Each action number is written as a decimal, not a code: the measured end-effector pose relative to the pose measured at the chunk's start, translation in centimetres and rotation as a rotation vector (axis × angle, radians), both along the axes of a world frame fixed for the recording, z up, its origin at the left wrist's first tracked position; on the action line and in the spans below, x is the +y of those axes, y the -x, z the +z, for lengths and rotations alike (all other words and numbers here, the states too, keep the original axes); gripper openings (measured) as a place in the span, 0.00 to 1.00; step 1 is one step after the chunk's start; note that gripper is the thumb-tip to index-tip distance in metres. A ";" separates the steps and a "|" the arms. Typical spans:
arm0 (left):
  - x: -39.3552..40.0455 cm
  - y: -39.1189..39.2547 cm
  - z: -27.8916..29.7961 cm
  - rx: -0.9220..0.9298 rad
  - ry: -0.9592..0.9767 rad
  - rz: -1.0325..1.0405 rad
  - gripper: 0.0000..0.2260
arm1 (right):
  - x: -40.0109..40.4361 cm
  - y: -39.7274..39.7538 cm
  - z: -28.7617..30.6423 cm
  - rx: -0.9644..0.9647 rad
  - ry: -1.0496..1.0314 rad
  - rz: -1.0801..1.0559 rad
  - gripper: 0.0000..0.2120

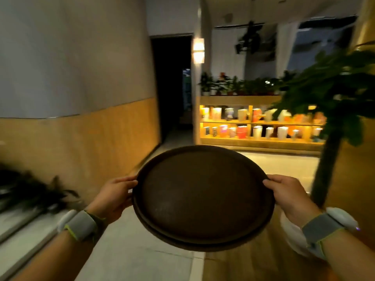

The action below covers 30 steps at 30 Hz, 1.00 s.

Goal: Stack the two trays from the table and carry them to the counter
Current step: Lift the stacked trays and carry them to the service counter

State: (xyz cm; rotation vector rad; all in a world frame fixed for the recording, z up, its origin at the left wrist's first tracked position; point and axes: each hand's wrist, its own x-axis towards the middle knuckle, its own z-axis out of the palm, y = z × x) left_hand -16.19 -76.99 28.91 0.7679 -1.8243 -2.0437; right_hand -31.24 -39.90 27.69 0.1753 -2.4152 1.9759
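Two round dark brown trays are stacked one on the other and held level in front of me, above the floor. The upper tray (pixel 203 195) fills the centre of the view. The lower tray (pixel 162 239) shows only as a rim below and to the left of it. My left hand (pixel 110 199) grips the left edge of the stack, thumb on top. My right hand (pixel 290 196) grips the right edge the same way. Both wrists wear grey straps with white devices. No counter is in view.
A wall with a wooden lower panel (pixel 81 142) runs along the left, with a dark plant (pixel 30 191) at its foot. A dark doorway (pixel 172 84) lies ahead. A lit wooden shelf (pixel 259 124) topped with potted plants stands ahead on the right. A tall plant (pixel 332 102) is close on the right.
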 end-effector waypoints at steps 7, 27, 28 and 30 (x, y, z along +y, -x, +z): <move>-9.7 -7.5 0.9 0.041 0.048 0.418 0.12 | -18.3 5.4 1.6 0.018 0.059 0.408 0.10; -33.2 -41.4 2.9 0.121 0.119 1.116 0.11 | -66.7 -17.3 2.2 -0.192 0.078 1.005 0.11; -34.5 -42.7 2.8 0.120 0.122 1.137 0.11 | -68.5 -18.4 2.3 -0.194 0.075 1.025 0.11; -37.2 -45.1 2.6 0.116 0.121 1.167 0.11 | -72.8 -20.5 2.4 -0.198 0.058 1.065 0.10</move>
